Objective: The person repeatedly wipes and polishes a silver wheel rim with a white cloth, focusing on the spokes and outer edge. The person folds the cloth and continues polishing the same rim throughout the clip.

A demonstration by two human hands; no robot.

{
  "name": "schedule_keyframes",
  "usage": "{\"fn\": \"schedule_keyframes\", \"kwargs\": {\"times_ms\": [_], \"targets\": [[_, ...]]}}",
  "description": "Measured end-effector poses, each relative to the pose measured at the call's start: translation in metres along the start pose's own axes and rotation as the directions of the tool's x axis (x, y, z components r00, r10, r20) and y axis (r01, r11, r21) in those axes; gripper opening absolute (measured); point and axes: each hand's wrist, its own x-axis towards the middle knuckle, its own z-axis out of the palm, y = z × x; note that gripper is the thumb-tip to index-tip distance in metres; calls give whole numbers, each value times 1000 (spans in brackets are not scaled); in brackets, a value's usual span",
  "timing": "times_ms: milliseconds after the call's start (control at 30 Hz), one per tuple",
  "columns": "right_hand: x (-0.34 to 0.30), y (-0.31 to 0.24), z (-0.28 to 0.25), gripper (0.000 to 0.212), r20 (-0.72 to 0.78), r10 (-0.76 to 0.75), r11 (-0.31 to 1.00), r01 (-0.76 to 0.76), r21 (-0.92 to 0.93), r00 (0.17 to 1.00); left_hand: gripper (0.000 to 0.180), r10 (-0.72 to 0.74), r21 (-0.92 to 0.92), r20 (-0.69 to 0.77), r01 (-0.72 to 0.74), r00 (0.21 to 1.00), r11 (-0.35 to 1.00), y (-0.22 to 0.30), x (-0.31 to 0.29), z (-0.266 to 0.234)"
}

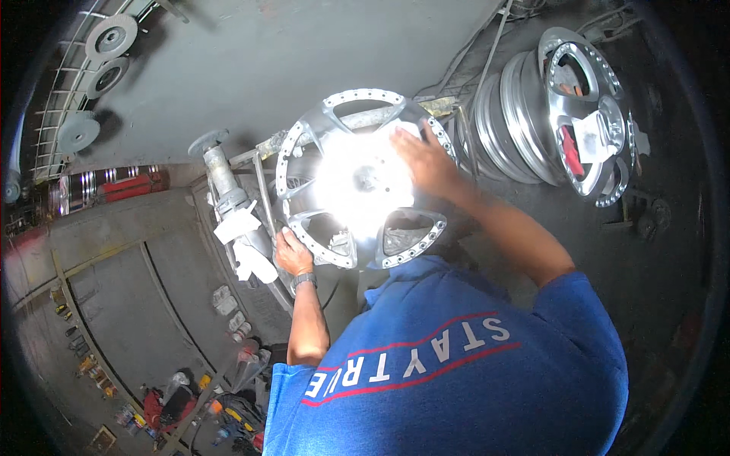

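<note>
A polished silver wheel centre (334, 121), with broad spokes and a ring of small bolt holes, stands in front of me; its middle is washed out by glare. My left hand (292, 254), a watch on its wrist, grips the wheel's lower left edge. Spread over the upper right part of the wheel face, my right hand (423, 161) has a white cloth (405, 131) under its fingertips. My blue shirt fills the lower middle of the view.
A grey metal stand (220, 181) with white rags (242, 228) is just left of the wheel. Several polished rims (525, 114) lean at the right. Grey discs (111, 36) hang on a rack at top left. Tools and bottles (190, 399) litter the floor at lower left.
</note>
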Motion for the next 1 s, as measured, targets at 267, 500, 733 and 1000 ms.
{"fn": "schedule_keyframes", "kwargs": {"times_ms": [267, 500, 733, 1000], "targets": [[31, 59, 41, 42, 96, 557, 799, -564, 210, 825, 47, 23, 22, -1, -23, 1000, 999, -7, 2, 9], [-23, -36, -11, 46, 79, -46, 999, 44, 29, 996, 46, 0, 21, 10, 0, 1000, 1000, -14, 0, 8], [21, 25, 24, 46, 1, 455, 887, -454, 81, 890, 47, 20, -11, 11, -20, 1000, 1000, 6, 2, 1], [-1, 4, 12, 46, -57, -29, 999, 31, 28, 998, 43, 6, 19, 15, -7, 1000, 1000, -2, 1, 1]]}}
